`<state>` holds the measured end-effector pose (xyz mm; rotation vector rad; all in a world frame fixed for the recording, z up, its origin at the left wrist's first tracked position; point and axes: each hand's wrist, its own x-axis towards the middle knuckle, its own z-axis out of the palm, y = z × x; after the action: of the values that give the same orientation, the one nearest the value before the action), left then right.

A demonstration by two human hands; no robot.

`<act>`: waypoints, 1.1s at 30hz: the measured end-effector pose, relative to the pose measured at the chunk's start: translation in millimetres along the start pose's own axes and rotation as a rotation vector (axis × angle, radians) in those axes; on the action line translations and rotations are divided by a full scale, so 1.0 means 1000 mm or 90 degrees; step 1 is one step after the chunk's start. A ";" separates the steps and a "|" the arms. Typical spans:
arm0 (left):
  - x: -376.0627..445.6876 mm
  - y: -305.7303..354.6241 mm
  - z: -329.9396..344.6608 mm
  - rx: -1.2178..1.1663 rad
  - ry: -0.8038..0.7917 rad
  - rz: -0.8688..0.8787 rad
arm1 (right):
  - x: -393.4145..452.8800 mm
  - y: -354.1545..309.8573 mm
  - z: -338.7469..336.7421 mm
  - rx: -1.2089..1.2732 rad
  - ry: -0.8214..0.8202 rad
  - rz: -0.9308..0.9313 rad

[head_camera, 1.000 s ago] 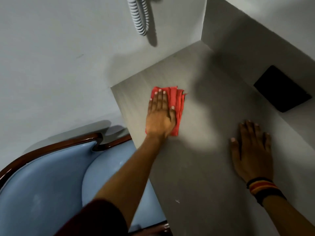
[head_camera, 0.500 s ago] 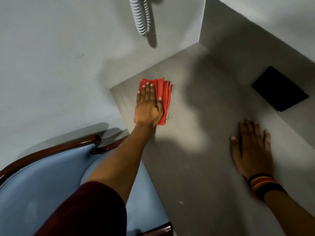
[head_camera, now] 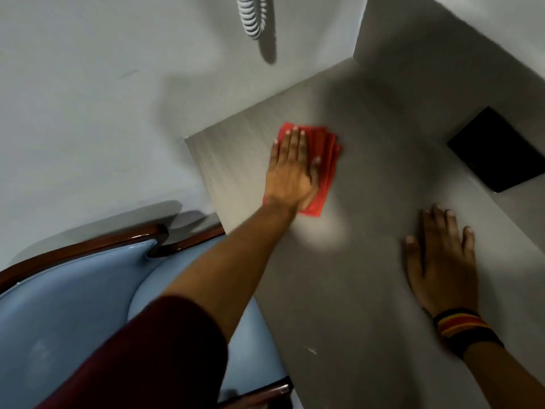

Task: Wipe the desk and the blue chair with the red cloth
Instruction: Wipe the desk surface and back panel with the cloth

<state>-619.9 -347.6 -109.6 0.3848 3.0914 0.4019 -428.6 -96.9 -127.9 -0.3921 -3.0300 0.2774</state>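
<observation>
A folded red cloth (head_camera: 324,169) lies flat on the grey desk (head_camera: 362,290), near its far left part. My left hand (head_camera: 292,169) presses down on the cloth with fingers stretched out, covering most of it. My right hand (head_camera: 442,261) rests flat on the desk at the right, fingers spread, holding nothing; a striped wristband sits on that wrist. The blue chair (head_camera: 67,320) with a dark wooden frame stands at the lower left, partly under the desk's left edge and my left arm.
A black rectangular pad (head_camera: 498,149) lies at the desk's right side by the wall. A white coiled cord (head_camera: 253,16) hangs on the wall at the top. Walls close the desk in at the back and the right.
My left hand slid the cloth toward the desk's far left corner, then back to the right, away from the edge. My right hand has stayed in place.
</observation>
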 end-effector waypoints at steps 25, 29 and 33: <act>-0.012 -0.005 -0.005 0.068 -0.028 -0.050 | 0.004 -0.001 -0.001 0.032 0.012 0.004; -0.167 0.054 0.010 -0.013 0.017 -0.044 | 0.000 -0.005 -0.008 0.037 -0.005 0.012; -0.349 0.116 0.035 -0.090 0.028 -0.079 | -0.001 -0.005 -0.010 0.025 -0.008 0.000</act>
<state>-252.0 -314.8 -124.9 0.1835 3.0828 0.6290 -428.2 -100.3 -117.1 -0.3898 -3.0318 0.3390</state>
